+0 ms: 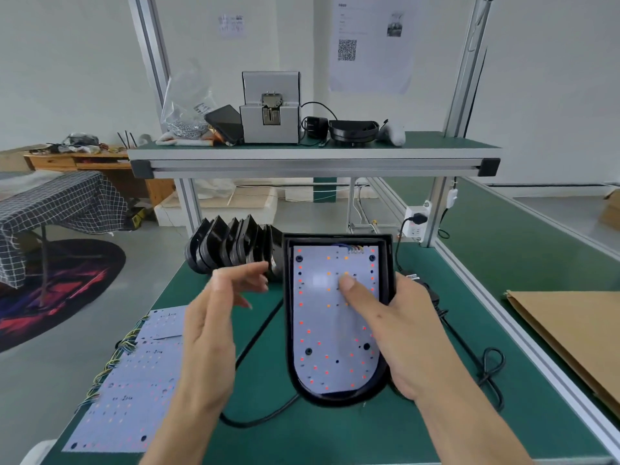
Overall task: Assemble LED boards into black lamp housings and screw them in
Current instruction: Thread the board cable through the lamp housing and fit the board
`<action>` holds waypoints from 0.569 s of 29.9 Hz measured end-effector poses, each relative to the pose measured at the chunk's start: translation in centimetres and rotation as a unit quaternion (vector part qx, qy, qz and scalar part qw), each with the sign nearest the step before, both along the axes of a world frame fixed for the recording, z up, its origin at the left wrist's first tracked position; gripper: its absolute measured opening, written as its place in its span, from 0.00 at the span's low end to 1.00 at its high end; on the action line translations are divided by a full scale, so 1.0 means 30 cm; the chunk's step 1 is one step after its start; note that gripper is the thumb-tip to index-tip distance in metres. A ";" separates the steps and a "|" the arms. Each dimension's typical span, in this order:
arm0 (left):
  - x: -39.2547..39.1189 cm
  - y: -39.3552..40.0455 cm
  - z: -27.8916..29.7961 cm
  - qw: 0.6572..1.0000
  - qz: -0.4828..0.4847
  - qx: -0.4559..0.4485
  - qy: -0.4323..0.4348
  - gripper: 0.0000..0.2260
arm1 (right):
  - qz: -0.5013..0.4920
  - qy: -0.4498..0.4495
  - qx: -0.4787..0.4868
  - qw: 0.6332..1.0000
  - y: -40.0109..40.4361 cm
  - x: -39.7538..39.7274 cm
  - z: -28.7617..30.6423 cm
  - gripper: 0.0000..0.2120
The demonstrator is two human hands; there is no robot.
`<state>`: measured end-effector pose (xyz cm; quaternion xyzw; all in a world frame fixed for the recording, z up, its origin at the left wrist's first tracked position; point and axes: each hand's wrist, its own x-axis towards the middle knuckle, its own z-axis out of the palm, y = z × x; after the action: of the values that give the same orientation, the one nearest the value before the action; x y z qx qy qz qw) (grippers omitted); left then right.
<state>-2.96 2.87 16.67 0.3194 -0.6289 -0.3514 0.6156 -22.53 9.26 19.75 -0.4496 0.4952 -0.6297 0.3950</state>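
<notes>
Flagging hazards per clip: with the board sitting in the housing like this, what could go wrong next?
1. The LED board shows no screws yet; only the right hand thumb presses it, so it may shift in the black housing.
2. The thumb lies on the LEDs and could smudge or damage them.
3. The black cable runs under the housing, which may rock; the left hand hovers free.

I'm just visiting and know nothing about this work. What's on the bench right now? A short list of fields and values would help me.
In hand: black lamp housing with an LED board lying inside it
Right hand: grips the housing's right edge, thumb pressing the board
Left hand: open, hovering left of the housing, holding nothing
Spare boards: stack of LED boards with wires, at left
Spare housings: row of black housings behind
Upper shelf: grey machine
Screws in board: cannot tell
</notes>
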 end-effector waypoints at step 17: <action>-0.154 0.032 -0.035 0.990 0.029 0.114 -0.078 0.06 | -0.053 0.106 -0.006 0.993 -0.062 -0.007 -0.093 0.05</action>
<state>-7.57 3.83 15.63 0.4321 -0.6215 -0.3772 0.5336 -22.73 7.39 16.97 -0.4893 0.5538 -0.6013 0.3040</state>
